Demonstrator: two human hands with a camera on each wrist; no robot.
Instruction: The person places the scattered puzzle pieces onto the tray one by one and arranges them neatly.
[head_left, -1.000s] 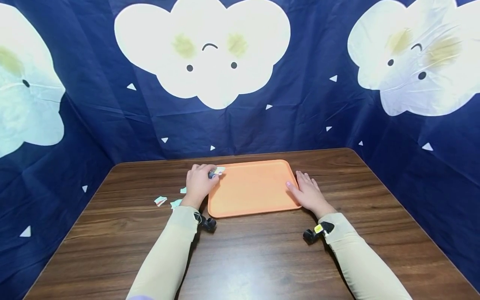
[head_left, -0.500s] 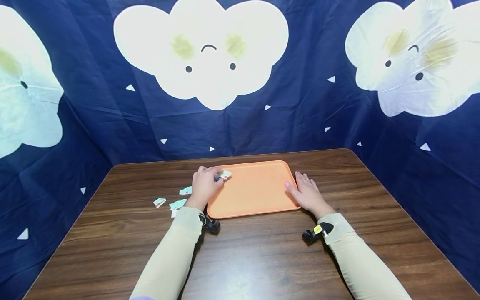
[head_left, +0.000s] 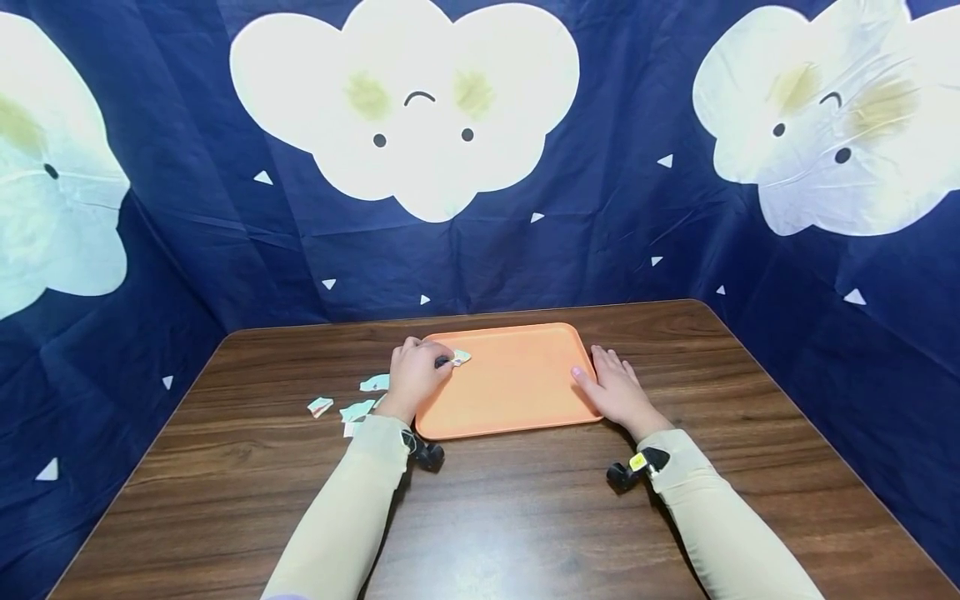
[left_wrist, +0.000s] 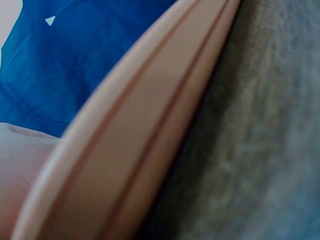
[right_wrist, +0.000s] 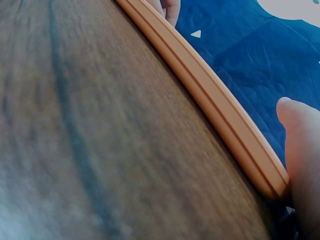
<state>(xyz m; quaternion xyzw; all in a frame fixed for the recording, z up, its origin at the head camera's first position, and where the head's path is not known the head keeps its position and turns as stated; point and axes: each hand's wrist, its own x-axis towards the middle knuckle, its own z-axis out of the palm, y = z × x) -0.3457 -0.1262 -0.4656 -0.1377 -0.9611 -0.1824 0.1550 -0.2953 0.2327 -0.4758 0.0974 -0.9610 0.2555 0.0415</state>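
An orange tray [head_left: 510,379] lies flat on the wooden table. Over its left rim reaches my left hand [head_left: 417,375], pinching a small torn paper piece [head_left: 461,357] with a light, printed face above the tray's upper left part. My fingers partly cover that piece. In the left wrist view the tray's side wall [left_wrist: 135,115] fills the middle and the fingertips are hidden. At the tray's right edge rests my right hand [head_left: 618,390], fingers straight along the outside, thumb over the rim. The right wrist view shows its thumb [right_wrist: 302,145] beside the tray's corner.
Several torn paper scraps lie left of the tray, among them a pale green scrap [head_left: 356,410], a scrap with a reddish edge [head_left: 320,407] and one farther back [head_left: 375,382]. A blue cloud-printed cloth [head_left: 487,258] hangs behind the table [head_left: 525,508].
My left hand has moved right, carrying the paper piece from the tray's left rim to farther over its surface. More scraps show behind the wrist. The right hand has stayed in place.
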